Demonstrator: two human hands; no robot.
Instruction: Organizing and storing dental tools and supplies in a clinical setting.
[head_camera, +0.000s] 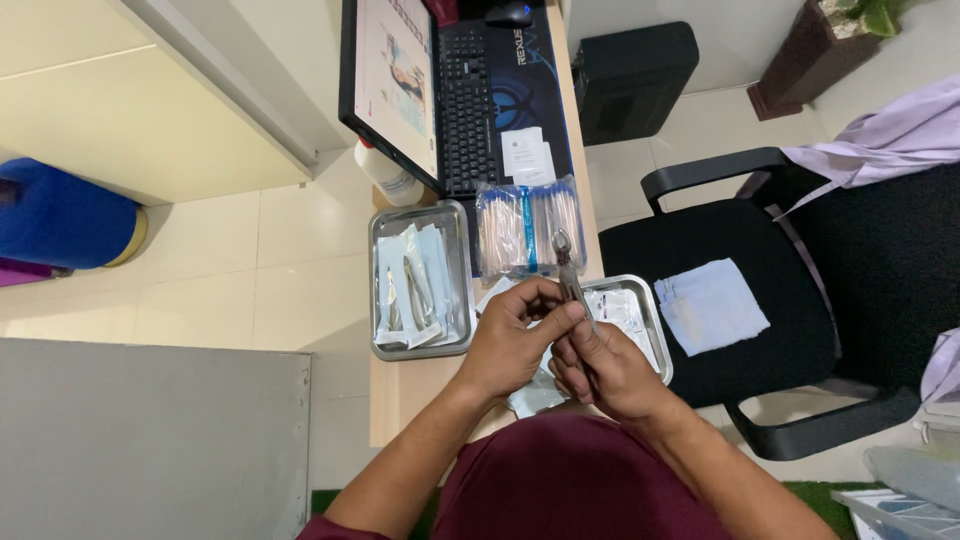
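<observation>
A metal forceps-like dental tool (567, 268) is held up over the desk, its jaws pointing away from me. My right hand (608, 368) grips its handles from below. My left hand (518, 335) pinches the tool's shaft between thumb and fingers. Under my hands lies a steel tray (652, 322) with clear pouches in it. To its left sits a second steel tray (455, 250) holding several sealed pouches with instruments inside.
A clear pack of wooden sticks (528, 228) lies behind the trays, with a keyboard (463, 100), monitor (392, 80) and mouse (508, 14) further back. A white bottle (388, 176) stands by the desk edge. A black office chair (800, 290) with a blue cloth (710, 304) is on the right.
</observation>
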